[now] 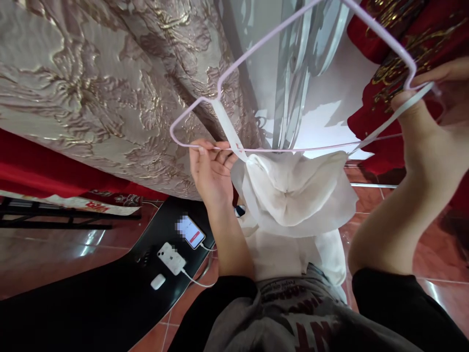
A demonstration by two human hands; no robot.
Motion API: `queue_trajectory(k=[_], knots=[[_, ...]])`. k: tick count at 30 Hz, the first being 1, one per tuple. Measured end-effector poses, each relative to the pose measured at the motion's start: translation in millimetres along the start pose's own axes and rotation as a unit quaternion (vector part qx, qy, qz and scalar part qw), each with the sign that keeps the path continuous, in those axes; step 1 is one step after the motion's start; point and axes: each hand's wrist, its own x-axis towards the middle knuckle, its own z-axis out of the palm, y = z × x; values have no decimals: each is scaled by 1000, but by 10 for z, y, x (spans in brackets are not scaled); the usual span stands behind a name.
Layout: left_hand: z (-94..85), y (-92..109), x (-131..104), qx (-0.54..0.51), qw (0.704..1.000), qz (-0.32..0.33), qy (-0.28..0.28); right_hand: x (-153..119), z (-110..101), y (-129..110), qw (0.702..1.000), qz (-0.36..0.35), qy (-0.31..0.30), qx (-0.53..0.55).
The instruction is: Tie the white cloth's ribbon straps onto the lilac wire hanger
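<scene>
A pale pink hanger (271,36) is held up before me, with a white garment (293,195) hanging from it by thin straps. The left strap (229,128) loops over the hanger's left notch. My left hand (214,171) pinches the lower bar near the left end. At the right notch my right hand (417,105) has its thumb and fingers closed round the hanger and the right strap (394,116). The garment's ruffled top hangs below the bar, and its lower part falls in front of my body.
Embossed beige fabric (91,93) hangs at the left, red fabric with gold trim (388,93) at the right. On a black bench (91,288) lie a lit phone (192,232), a white phone (171,258) and a small white case (158,281). Red tiles cover the floor.
</scene>
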Motion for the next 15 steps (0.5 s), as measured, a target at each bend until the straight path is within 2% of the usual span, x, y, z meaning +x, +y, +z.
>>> queue_trajectory(k=[2,4,6,9,10,13,15], knots=[[18,6,-24,-8,1000,-5,8,-6,27,-81,993,-112,-29,39],[52,-5,-64,-4,1000,-4,22,-68,91,-167,980,-176,-16,87],[88,-23,-102,10,999,-4,31,-166,187,-240,976,-183,-8,122],[113,-37,-129,13,1000,-9,26,-297,354,-258,975,-162,-30,146],[112,-36,-129,10,1000,-8,25,-323,401,-232,976,-156,-12,148],[91,-31,-117,17,1000,-5,26,-350,473,-94,971,-133,128,150],[73,-32,-110,32,999,-7,24,-345,468,-9,967,-112,165,161]])
